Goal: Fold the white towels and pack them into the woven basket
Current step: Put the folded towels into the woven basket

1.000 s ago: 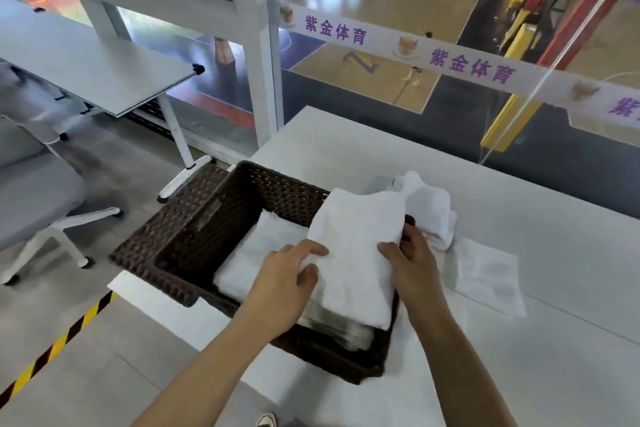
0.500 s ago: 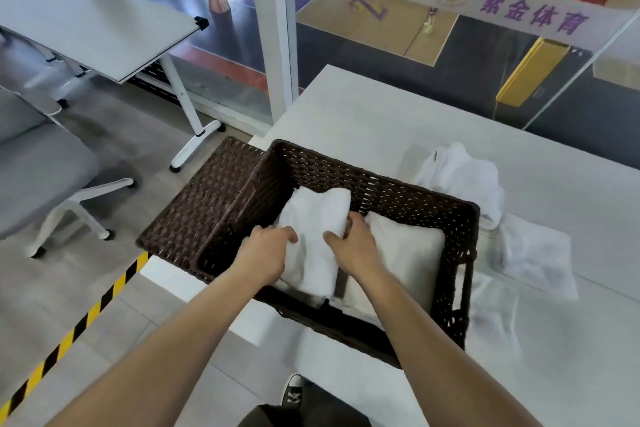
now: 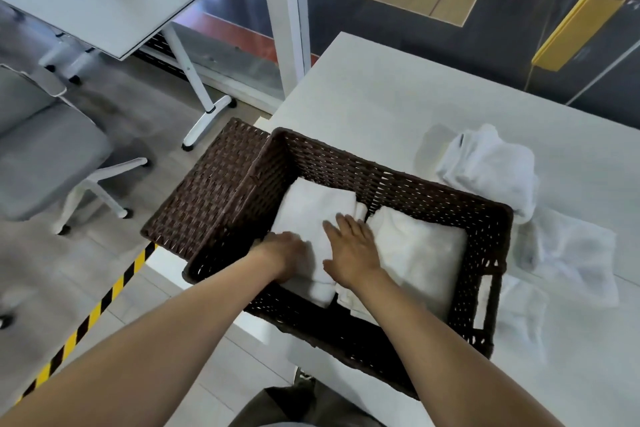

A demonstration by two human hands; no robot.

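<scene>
Now we have a folded towel [image 3: 311,208] lying in the left half of the basket [image 3: 488,236], beside a second folded pile [image 3: 419,253] in the right half. The basket sits at the near left corner of the table [image 3: 381,97], its lid [image 3: 204,194] hanging open past the left edge. We judge the main risk to be the fold: if we lift off too fast, the towel may spring open or ride up on the pile beside it. Its near end already looks bunched against the near wall. Pressing hard is the other risk, since the basket seems to sit right at the near edge and a heavy push there could tip or slide it. More loose towels [image 3: 491,166] lie unfolded beyond the basket's right wall, so room must be kept. Our right hand [image 3: 353,253] lies palm down on the towel's right side, fingers straight and slightly spread, gripping nothing. Our left hand [image 3: 284,253] rests on the towel's left side by the wall. Its fingers bend down out of sight, so we cannot tell whether they grip or merely tuck.
</scene>
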